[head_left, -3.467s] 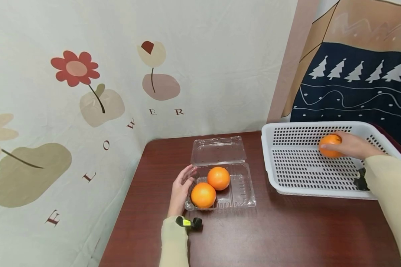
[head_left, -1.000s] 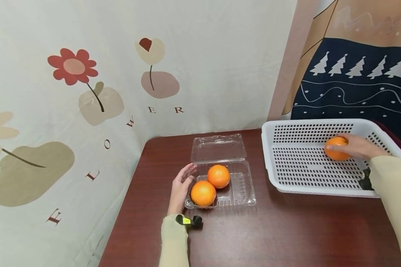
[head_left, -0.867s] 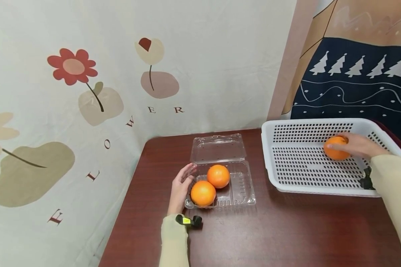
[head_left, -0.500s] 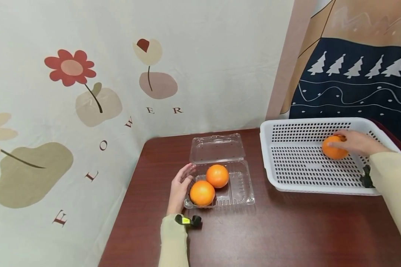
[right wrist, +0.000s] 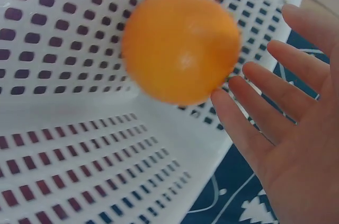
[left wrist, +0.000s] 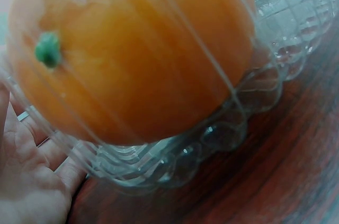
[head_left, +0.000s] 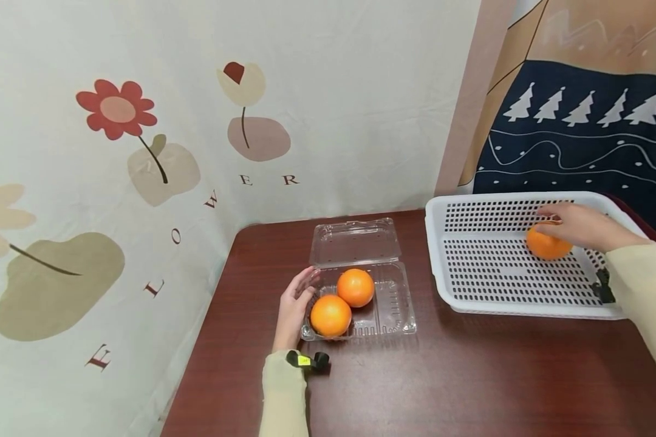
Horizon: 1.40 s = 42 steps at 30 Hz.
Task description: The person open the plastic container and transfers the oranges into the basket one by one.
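White plastic forms the slotted basket in the head view, and one orange sits toward the right end of its floor. The right hand hangs over that fruit with fingers loosely extended. Left of the basket, the clear container lies on the dark red table, its lid folded back; the front orange and rear orange rest in its left half. The left hand lies at its left wall, fingers relaxed.

The left wrist view shows fruit with a green nub behind clear plastic, the palm outside.

In the right wrist view, the fingers spread straight beside the basket's orange; contact is uncertain.
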Tool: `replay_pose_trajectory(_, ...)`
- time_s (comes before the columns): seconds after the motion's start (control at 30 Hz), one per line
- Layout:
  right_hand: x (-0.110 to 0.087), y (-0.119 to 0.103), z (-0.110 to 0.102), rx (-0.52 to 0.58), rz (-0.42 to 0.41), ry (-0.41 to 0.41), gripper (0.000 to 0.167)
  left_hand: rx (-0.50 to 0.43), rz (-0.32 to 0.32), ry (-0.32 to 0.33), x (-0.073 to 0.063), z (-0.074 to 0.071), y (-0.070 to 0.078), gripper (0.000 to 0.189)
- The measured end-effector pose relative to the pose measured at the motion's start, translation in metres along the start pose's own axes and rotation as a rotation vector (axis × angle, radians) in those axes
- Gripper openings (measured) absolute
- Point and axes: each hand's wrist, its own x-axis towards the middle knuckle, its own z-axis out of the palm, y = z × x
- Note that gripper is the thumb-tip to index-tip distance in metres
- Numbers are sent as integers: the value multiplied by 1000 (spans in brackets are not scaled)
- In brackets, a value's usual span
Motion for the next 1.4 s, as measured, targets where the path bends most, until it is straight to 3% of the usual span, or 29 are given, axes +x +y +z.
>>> replay_pose_trajectory(0.47, -7, -48, -19, -68, -109, 66, 64, -16, 3, -2, -1, 2, -1, 42)
replay_pose_trajectory(0.9, -21, -98, -30, -97, -221, 104, 54, 19, -5, 26, 7, -5, -21, 42)
replay_pose_trajectory(1.23, -31, -128, -28, -78, -315, 130, 45, -7, -8, 10, 2, 2, 1, 41)
replay_pose_trajectory(1.4, -34, -141, -26, -82, -357, 159, 44, 7, -15, 8, 1, 1, 4, 41)
